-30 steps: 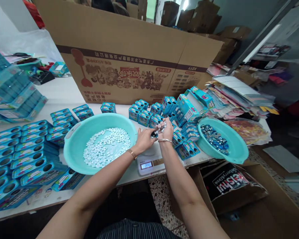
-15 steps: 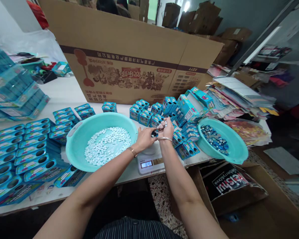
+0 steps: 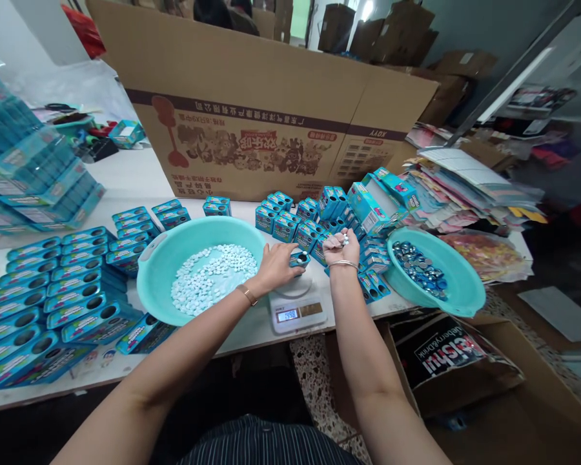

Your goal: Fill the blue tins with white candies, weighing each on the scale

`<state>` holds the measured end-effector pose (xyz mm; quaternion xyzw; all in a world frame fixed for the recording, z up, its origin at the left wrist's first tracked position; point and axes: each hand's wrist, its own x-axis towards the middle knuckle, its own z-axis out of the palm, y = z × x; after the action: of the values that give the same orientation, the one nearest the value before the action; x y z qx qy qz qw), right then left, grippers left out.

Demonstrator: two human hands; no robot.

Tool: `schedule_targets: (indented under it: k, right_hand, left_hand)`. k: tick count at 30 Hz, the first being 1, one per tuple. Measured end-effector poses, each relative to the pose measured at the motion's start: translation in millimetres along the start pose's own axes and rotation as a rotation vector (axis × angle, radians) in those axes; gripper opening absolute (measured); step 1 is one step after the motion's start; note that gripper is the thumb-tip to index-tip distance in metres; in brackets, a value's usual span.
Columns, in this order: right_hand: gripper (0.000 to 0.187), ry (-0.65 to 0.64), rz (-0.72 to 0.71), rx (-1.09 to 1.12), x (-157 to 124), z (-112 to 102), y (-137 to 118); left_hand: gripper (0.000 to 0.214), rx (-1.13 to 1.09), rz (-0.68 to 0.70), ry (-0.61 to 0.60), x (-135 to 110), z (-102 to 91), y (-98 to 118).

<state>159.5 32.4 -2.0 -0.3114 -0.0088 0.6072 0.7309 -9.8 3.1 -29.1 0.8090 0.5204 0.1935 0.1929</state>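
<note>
Left hand (image 3: 274, 265) partly hides the box (image 3: 299, 259) it apparently grips.

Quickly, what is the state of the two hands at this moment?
Left hand: closed on a small blue box.
Right hand: cupped, holding small white pieces.

digital scale (image 3: 299, 322): display (image 3: 287, 315) is lit, pan partly hidden | blue box (image 3: 299, 259): is held near the pan, dark opening exposed | white pellets (image 3: 345, 239): are cupped right of the box
</note>
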Motion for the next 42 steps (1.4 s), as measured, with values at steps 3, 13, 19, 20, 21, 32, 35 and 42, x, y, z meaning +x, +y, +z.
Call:
schedule_targets:
  k: [3,13,19,20,21,32,35,42]
  right_hand:
    - [0.031,0.009,0.004,0.036,-2.1,1.2,-1.1]
    - [0.029,0.026,0.026,0.037,2.2,-1.9,-0.2]
    - [0.027,0.012,0.039,0.044,5.7,-2.6,6.2]
    - [0.027,0.013,0.041,0.044,5.4,-1.9,8.0]
    - [0.028,0.017,0.045,0.042,4.8,-0.9,10.0]
    - [0.026,0.076,-0.014,-0.028,-2.9,8.9,35.7]
    - [0.028,0.073,-0.063,-0.080,-2.4,8.0,39.8]
    - [0.031,0.051,-0.147,-0.169,-6.7,9.1,45.4]
  left_hand:
    - [0.059,0.018,0.006,0.007,-2.8,-6.8,-0.6]
    - [0.038,0.109,0.209,0.138,-5.6,-18.7,-6.0]
    - [0.048,0.213,0.514,-0.047,16.4,-16.3,-10.1]
    - [0.049,0.221,0.559,-0.089,20.8,-14.3,-11.0]
    - [0.049,0.229,0.592,-0.123,24.7,-12.0,-12.2]
    - [0.026,-0.046,0.455,0.008,27.7,7.5,-20.7]
    - [0.034,-0.213,0.333,0.076,26.9,11.2,-20.4]
    - [0.050,-0.418,0.194,0.050,28.4,11.2,-17.4]
